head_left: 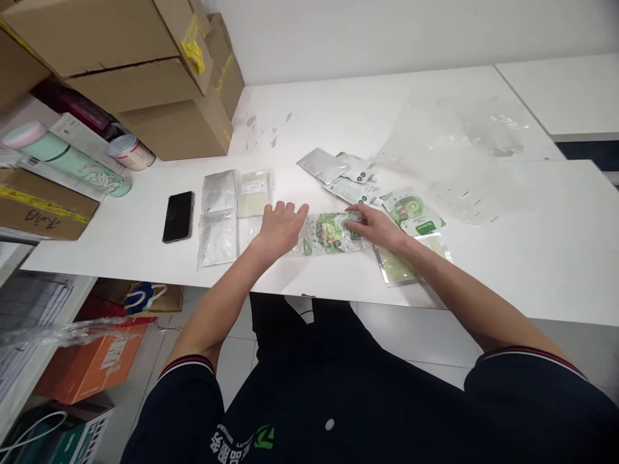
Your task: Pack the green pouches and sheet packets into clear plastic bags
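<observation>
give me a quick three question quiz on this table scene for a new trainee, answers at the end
1. True or false: the phone lies to the left of the silver pouches.
2. What lies between the left hand and the right hand? a) the phone; b) a printed packet; c) the silver pouches.
3. Fill in: the pale green flask has a ____ lid.
Key: 1 true; 2 b; 3 pink.

Head-worn view, from above, facing forward and down, near the table
</observation>
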`<action>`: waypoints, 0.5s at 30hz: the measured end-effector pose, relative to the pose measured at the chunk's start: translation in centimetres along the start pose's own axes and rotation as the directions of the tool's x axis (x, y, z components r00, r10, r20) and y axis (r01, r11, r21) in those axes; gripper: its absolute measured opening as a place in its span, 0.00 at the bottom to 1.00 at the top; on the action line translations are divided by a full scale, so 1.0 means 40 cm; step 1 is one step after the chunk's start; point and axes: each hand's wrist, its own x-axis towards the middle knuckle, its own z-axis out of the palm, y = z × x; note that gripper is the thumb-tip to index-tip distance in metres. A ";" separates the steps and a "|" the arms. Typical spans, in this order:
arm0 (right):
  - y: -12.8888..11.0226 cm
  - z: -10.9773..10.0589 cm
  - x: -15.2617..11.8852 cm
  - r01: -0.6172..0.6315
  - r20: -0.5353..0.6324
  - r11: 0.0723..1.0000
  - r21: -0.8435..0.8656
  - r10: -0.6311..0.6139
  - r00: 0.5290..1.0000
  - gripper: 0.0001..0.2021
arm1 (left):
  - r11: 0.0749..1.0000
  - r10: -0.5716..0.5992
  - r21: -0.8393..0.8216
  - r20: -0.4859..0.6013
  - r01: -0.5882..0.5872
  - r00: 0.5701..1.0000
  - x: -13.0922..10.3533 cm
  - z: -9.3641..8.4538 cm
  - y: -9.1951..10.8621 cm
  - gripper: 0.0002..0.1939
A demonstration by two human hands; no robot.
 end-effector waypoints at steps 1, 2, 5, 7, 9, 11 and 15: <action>0.004 0.010 0.010 0.004 -0.027 0.998 -0.058 -0.006 1.000 0.26 | 0.999 0.004 0.044 -0.081 -0.001 0.997 -0.005 0.021 0.010 0.18; 0.007 0.020 0.017 0.025 -0.059 0.990 -0.137 -0.033 0.998 0.25 | 0.998 0.020 0.064 -0.137 -0.012 0.990 -0.014 0.045 0.022 0.17; 0.003 0.036 0.030 0.153 -0.124 0.893 -0.424 -0.224 0.967 0.24 | 0.996 0.088 0.005 -0.180 -0.089 0.980 -0.052 0.122 0.062 0.16; -0.010 0.033 0.046 0.268 -0.055 0.809 -0.523 -0.346 0.937 0.24 | 0.993 0.103 -0.038 -0.205 -0.113 0.973 -0.074 0.168 0.081 0.26; -0.026 0.026 0.069 0.363 0.091 0.786 -0.501 -0.369 0.925 0.26 | 0.992 0.099 -0.052 -0.236 -0.114 0.967 -0.089 0.200 0.088 0.33; -0.042 0.023 0.082 0.373 0.212 0.810 -0.453 -0.308 0.927 0.28 | 0.991 0.101 -0.057 -0.259 -0.120 0.961 -0.098 0.217 0.081 0.28; -0.061 0.051 0.025 0.218 0.251 0.885 -0.410 -0.120 0.960 0.32 | 0.984 0.105 -0.104 -0.320 -0.145 0.942 -0.122 0.224 0.060 0.25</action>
